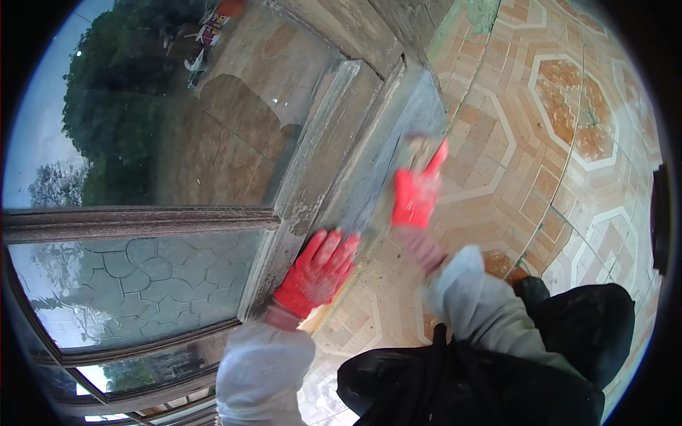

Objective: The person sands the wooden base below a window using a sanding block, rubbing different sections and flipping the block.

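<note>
My left hand (319, 271), in a red knitted work glove, lies palm down on the lower ledge of a weathered wooden frame, fingers slightly apart and holding nothing. To its upper right my right hand (416, 197), in a matching glove, is blurred by motion. It seems to grip a small brownish object (421, 150), too smeared to name, at the outer edge of the ledge. One red finger points up and away from it. Between the hands the grey-blue ledge (367, 186) looks rubbed and dusty. Worn paint marks the wooden rail (325, 154) beside it.
A large glass pane (224, 122) reflects a tree and sky; a patterned glass pane (170, 277) is below it, past a wooden crossbar (138, 223). Patterned tiles (479, 144) cover the floor at right. My dark-clad legs (479, 373) are at the bottom.
</note>
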`<state>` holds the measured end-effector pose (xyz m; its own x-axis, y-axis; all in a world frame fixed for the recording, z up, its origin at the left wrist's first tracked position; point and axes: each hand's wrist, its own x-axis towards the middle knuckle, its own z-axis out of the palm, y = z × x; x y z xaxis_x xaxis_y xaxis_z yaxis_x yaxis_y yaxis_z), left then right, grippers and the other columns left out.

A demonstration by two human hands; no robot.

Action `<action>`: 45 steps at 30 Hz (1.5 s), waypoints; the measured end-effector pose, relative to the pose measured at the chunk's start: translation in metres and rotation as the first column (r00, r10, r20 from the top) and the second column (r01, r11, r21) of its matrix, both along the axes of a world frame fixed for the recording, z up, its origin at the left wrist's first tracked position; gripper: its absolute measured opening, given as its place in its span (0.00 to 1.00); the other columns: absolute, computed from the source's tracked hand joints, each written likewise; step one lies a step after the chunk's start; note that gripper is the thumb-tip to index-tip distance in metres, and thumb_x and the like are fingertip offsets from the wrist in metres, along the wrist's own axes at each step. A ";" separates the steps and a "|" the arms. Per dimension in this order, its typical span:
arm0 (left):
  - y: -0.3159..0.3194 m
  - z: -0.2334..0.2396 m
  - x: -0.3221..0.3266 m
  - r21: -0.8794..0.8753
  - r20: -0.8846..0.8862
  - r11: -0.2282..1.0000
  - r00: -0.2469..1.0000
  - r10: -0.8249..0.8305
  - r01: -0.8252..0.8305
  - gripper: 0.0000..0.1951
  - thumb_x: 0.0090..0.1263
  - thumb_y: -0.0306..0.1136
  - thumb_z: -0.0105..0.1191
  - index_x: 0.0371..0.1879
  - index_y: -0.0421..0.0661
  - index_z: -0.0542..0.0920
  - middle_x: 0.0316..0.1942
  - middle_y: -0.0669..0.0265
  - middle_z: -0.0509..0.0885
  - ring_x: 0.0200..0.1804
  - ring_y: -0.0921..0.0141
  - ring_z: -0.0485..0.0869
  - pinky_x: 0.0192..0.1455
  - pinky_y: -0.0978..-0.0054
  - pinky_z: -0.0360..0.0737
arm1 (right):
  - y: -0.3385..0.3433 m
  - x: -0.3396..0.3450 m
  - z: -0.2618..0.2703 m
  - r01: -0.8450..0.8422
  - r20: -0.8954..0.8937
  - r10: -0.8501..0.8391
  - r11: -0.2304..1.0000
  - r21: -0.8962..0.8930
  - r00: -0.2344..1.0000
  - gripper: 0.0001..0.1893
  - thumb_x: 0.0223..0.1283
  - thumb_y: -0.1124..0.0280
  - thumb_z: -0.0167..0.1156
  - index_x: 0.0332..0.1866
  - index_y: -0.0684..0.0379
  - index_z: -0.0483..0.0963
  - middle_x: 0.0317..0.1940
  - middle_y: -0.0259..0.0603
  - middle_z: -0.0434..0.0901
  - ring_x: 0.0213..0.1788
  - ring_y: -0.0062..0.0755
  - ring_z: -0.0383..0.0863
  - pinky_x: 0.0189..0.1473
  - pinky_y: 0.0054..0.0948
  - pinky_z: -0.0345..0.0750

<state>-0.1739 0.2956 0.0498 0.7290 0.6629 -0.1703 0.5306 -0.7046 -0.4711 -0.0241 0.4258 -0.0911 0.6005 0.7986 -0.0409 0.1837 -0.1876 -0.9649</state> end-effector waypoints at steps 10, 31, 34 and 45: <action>-0.043 -0.005 -0.031 -0.182 0.343 0.983 0.936 0.083 -0.021 0.29 0.62 0.55 0.56 0.55 0.48 0.73 0.63 0.60 0.67 0.68 0.54 0.61 0.69 0.51 0.62 | -0.107 -0.047 0.063 -0.016 -0.438 0.089 0.986 0.168 0.895 0.48 0.41 0.80 0.55 0.74 0.59 0.45 0.44 0.45 0.75 0.48 0.42 0.76 0.53 0.30 0.71; -0.043 -0.002 -0.029 -0.102 0.473 0.994 0.877 0.089 -0.046 0.35 0.59 0.60 0.57 0.58 0.46 0.69 0.60 0.58 0.67 0.66 0.53 0.63 0.68 0.49 0.62 | 0.041 0.049 -0.011 -0.341 0.089 0.332 0.933 0.114 0.939 0.28 0.53 0.80 0.51 0.63 0.62 0.62 0.43 0.50 0.78 0.34 0.43 0.76 0.39 0.36 0.73; -0.047 -0.005 -0.036 -0.098 0.463 0.993 0.881 0.098 -0.059 0.35 0.59 0.60 0.56 0.58 0.46 0.69 0.59 0.58 0.68 0.66 0.53 0.64 0.68 0.49 0.62 | -0.046 -0.014 0.039 -0.150 -0.119 0.168 0.978 0.148 0.979 0.19 0.63 0.76 0.44 0.58 0.61 0.69 0.44 0.49 0.78 0.46 0.44 0.77 0.63 0.32 0.66; -0.046 0.002 -0.031 -0.096 0.525 0.995 0.848 0.077 -0.031 0.33 0.60 0.61 0.56 0.54 0.46 0.72 0.57 0.57 0.68 0.64 0.53 0.64 0.67 0.48 0.62 | 0.011 0.025 0.026 -0.089 -0.274 0.158 0.965 0.248 0.949 0.35 0.53 0.76 0.55 0.69 0.66 0.54 0.34 0.44 0.76 0.34 0.34 0.76 0.37 0.33 0.73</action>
<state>-0.2047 0.2494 0.0520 0.6876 0.7047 0.1748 0.7212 -0.6907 -0.0528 0.0011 0.4370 -0.0655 0.4863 0.8738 -0.0043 -0.1020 0.0518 -0.9934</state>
